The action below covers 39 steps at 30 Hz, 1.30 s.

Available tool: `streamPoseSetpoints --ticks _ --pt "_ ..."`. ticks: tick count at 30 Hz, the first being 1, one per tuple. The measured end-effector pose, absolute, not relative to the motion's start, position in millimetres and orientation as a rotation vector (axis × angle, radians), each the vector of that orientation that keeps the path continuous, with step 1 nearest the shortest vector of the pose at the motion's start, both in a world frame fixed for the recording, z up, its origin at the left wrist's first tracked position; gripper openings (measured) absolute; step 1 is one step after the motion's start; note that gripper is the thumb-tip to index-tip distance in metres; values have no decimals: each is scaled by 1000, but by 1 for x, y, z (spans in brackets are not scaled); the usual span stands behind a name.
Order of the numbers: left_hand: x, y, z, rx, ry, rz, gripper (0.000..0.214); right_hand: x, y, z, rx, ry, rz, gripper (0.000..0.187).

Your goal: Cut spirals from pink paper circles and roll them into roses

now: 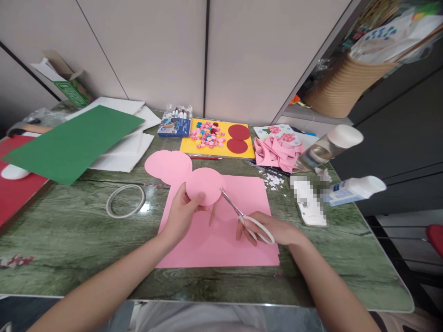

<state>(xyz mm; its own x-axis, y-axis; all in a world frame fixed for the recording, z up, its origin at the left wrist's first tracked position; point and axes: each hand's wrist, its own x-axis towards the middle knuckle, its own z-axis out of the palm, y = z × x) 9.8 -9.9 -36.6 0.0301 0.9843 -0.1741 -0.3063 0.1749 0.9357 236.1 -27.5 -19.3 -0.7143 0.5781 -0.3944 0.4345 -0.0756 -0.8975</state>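
My left hand (185,207) pinches the lower left edge of a pink paper circle (204,182), thumb on top. White-handled scissors (258,228) are in my right hand (263,226), their tips at the circle's right edge. Below both hands lies a stack of pink paper sheets (242,253) on the green table. Two more pink circles (169,165), overlapping, rest just beyond my left hand. Curled pink paper offcuts (277,152) are heaped at the back right.
A tape roll (125,201) and green sheet (76,138) lie left. At the back are a marker box (175,124) and a yellow sheet (221,152) bearing pompoms (207,134) and dark red circles (238,132). A phone (311,203) and bottles (356,190) stand or lie right.
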Motion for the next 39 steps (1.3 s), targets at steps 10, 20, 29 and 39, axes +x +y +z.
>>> streamPoseSetpoints --ticks 10,20,29,39 --pt "10 -10 -37 871 1095 1215 37 237 -27 -19 -1165 -2057 1918 59" --pt "9 -7 -39 801 1059 1254 32 239 -27 -16 -1104 -2171 1946 58" --pt "9 -13 -35 967 1106 1103 31 237 -27 -20 -1204 -2009 1908 61" --pt "11 -14 -33 1051 1057 966 28 237 -26 -22 -1195 -2017 1898 62"
